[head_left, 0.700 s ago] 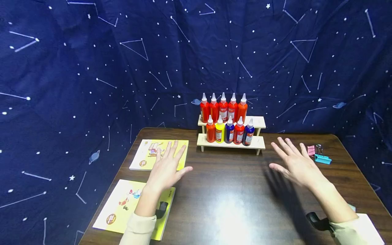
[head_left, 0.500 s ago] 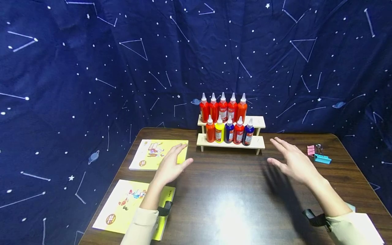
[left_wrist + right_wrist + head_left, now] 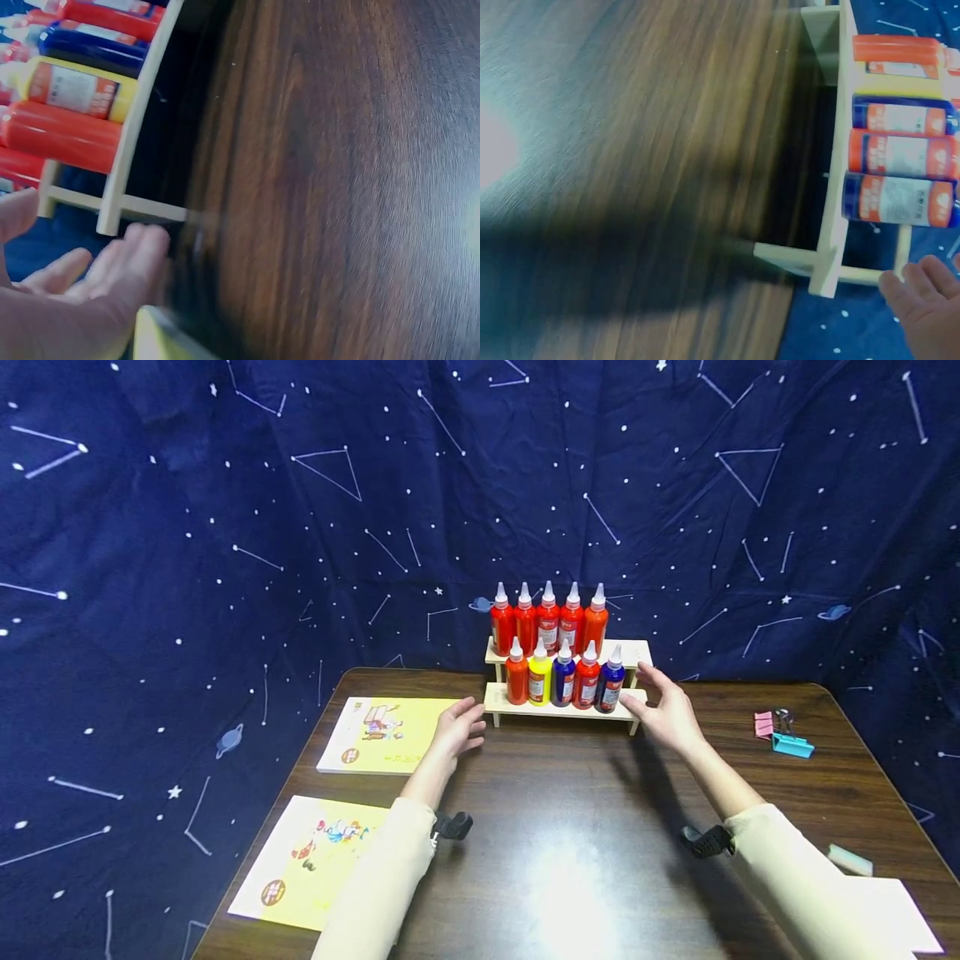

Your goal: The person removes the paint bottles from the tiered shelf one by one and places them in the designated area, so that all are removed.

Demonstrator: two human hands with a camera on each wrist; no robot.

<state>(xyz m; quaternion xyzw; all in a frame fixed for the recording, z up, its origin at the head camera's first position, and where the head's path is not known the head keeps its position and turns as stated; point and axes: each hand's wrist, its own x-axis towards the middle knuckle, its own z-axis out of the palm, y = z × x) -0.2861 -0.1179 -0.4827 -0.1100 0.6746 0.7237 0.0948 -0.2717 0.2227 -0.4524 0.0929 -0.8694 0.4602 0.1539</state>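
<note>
A two-tier light wooden rack (image 3: 633, 652) at the back of the table carries two rows of squeeze paint bottles with white pointed caps. Its back row is red and orange-red bottles (image 3: 548, 625). Along the front stand a yellow bottle (image 3: 539, 682), red ones and two dark blue ones, one blue bottle (image 3: 611, 685) at the right end. My left hand (image 3: 459, 728) is at the rack's left end, fingers loosely bent and holding nothing; the left wrist view puts its fingertips close by the rack's leg (image 3: 111, 214). My right hand (image 3: 670, 714) reaches the right end, thumb and fingers spread apart.
Two yellow picture booklets, a far one (image 3: 390, 735) and a near one (image 3: 300, 868), lie at the left, the near one partly under my left sleeve. Binder clips (image 3: 791, 745) lie at the right, with a pale block (image 3: 850, 860) and white paper (image 3: 896, 910) nearer. A dark starry cloth (image 3: 420, 510) hangs behind.
Both hands have moved inward and forward to the two ends of the rack, from over the booklets and the right side of the table. The rack and bottles have stayed in place.
</note>
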